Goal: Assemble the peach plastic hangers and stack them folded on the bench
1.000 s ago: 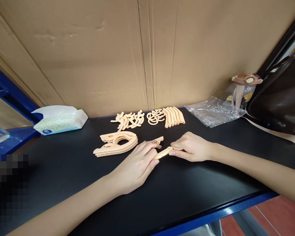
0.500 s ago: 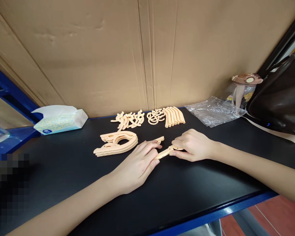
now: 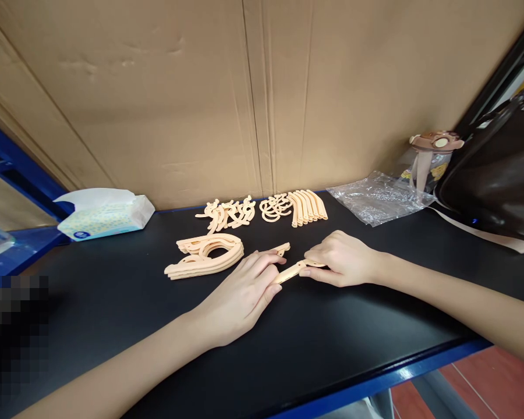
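My left hand (image 3: 247, 291) is closed around a beige plastic folding hanger (image 3: 290, 271), its fingers covering much of the near part. Pinched between thumb and fingers, the far end of the same piece is in my right hand (image 3: 343, 259). Another beige end (image 3: 283, 249) pokes out past my left fingertips. Just left of that hand lies a stack of folded hangers (image 3: 205, 265). Behind are a pile of small beige hook pieces (image 3: 233, 214), a group of curved hooks (image 3: 276, 208) and a row of curved hanger arms (image 3: 308, 208).
A tissue pack (image 3: 109, 215) rests at the back left of the black table (image 3: 323, 349). Toward the back right lie a crumpled clear plastic bag (image 3: 375, 198), a bottle with a strap (image 3: 436, 151) and a dark bag (image 3: 498, 157). Cardboard (image 3: 179, 105) stands behind.
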### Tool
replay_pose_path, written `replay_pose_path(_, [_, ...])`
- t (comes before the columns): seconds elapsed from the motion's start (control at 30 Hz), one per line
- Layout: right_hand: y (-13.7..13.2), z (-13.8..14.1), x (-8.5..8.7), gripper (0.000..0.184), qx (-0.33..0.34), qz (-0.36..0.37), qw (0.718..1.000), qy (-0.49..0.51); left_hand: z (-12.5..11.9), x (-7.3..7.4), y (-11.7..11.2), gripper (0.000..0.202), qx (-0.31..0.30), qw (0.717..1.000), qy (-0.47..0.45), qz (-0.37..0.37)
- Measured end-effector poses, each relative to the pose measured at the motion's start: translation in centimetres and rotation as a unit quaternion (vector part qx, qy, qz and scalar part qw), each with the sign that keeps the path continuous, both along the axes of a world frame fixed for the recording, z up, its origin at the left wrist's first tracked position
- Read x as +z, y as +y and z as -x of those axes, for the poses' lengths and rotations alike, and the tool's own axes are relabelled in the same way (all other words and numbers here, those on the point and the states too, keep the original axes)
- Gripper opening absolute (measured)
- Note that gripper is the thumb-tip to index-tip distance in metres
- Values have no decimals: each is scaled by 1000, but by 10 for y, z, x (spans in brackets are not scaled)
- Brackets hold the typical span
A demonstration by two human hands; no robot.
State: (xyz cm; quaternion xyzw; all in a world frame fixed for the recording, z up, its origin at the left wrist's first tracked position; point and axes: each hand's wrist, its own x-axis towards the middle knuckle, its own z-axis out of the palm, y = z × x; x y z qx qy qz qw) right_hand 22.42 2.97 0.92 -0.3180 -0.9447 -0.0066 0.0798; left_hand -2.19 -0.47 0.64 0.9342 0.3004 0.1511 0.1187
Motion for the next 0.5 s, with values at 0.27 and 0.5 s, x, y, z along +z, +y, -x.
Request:
replay_pose_path(0.27, [2,2,-2,53,16,50,998,30,0,-1,0,28,-1,1000,4,-6])
replay_pose_path(0.5, [-1,2,-3,50,26,31,999,8,0,-2,0,30,-8,1000,7,-7])
